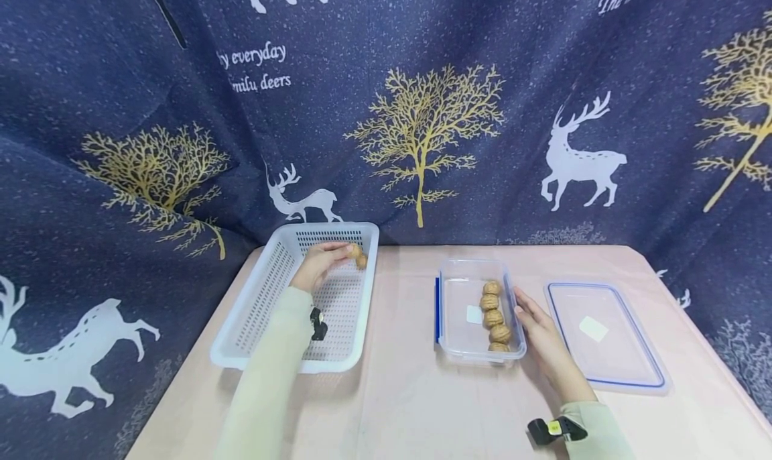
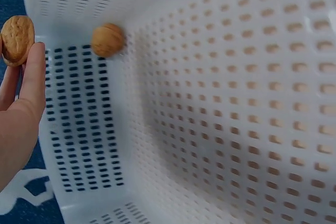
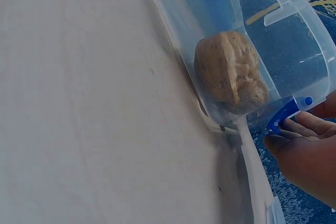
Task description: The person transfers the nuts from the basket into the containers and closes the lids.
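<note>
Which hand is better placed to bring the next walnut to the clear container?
Probably the left hand: it pinches a walnut at the white perforated basket. The right hand is at the clear container, with no walnut in its grasp.

We distinguish two long, plain sleeves of very pale green, the left sleeve (image 1: 265, 373) and the right sleeve (image 1: 597, 433). Beyond the cuffs, the left hand (image 1: 318, 265) and the right hand (image 1: 541, 336) are bare. At the left wrist we note a small black strapped device (image 1: 317, 326); at the right, a black band (image 1: 545, 432) bearing a yellow patch (image 1: 555, 428), its dark marking too small for us to read.
</note>
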Action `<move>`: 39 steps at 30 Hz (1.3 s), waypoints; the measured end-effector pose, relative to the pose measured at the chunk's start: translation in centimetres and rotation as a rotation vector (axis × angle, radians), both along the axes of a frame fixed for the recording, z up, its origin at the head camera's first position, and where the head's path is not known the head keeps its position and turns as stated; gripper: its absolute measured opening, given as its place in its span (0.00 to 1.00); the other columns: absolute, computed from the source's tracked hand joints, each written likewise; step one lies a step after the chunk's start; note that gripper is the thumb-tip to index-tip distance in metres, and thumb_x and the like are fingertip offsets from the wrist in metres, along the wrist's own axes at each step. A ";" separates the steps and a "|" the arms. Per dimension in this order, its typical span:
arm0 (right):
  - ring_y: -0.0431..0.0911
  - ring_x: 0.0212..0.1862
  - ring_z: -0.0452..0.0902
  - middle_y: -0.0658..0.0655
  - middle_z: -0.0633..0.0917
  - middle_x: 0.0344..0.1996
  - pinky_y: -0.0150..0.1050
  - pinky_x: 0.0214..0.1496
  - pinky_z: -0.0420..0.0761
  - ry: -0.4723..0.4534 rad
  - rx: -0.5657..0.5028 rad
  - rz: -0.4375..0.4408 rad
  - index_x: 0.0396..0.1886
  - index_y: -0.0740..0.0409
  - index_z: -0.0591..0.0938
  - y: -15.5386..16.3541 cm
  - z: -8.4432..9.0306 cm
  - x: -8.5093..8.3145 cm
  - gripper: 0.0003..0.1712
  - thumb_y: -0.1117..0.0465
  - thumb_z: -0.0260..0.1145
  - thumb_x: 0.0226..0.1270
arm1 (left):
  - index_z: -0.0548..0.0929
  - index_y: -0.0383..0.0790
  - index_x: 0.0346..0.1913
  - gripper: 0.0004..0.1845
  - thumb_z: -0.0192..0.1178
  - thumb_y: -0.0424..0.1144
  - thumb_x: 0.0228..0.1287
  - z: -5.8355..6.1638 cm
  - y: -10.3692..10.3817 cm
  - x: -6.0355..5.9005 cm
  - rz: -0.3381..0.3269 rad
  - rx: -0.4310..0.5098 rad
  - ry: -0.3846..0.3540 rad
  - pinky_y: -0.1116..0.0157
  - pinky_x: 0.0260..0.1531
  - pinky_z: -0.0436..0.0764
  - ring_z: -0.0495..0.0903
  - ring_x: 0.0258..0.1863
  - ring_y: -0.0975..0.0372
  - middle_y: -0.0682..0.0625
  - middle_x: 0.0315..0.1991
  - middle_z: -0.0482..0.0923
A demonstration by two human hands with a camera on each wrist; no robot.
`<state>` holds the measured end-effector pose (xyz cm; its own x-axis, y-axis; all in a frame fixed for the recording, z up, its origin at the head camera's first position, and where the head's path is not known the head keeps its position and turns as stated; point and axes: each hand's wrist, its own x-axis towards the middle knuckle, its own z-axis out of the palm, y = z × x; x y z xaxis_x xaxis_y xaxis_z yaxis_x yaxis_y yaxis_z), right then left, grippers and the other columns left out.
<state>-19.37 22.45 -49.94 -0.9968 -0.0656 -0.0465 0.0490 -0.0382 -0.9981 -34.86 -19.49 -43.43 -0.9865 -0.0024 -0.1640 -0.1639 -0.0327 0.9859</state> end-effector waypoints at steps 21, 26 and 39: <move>0.56 0.76 0.33 0.60 0.42 0.76 0.53 0.75 0.39 -0.011 0.005 0.008 0.77 0.60 0.43 0.0 0.0 0.1 0.32 0.60 0.42 0.80 | 0.78 0.27 0.54 0.20 0.66 0.32 0.61 5.3 5.4 -0.5 -0.104 0.029 0.077 0.66 0.52 0.80 0.84 0.43 0.60 0.37 0.53 0.79; 0.56 0.75 0.32 0.60 0.42 0.76 0.53 0.75 0.38 -0.011 0.003 0.005 0.76 0.60 0.44 -0.1 0.0 0.1 0.32 0.59 0.42 0.80 | 0.78 0.26 0.55 0.21 0.65 0.32 0.61 6.1 8.0 -0.3 -0.152 0.073 0.098 0.65 0.51 0.81 0.84 0.46 0.56 0.36 0.53 0.79; 0.56 0.76 0.32 0.60 0.42 0.76 0.53 0.75 0.38 -0.021 0.004 0.007 0.77 0.58 0.43 0.0 0.0 0.0 0.32 0.60 0.41 0.80 | 0.78 0.23 0.52 0.17 0.64 0.26 0.60 6.4 13.7 0.0 -0.244 0.167 0.068 0.62 0.52 0.81 0.83 0.47 0.52 0.34 0.52 0.79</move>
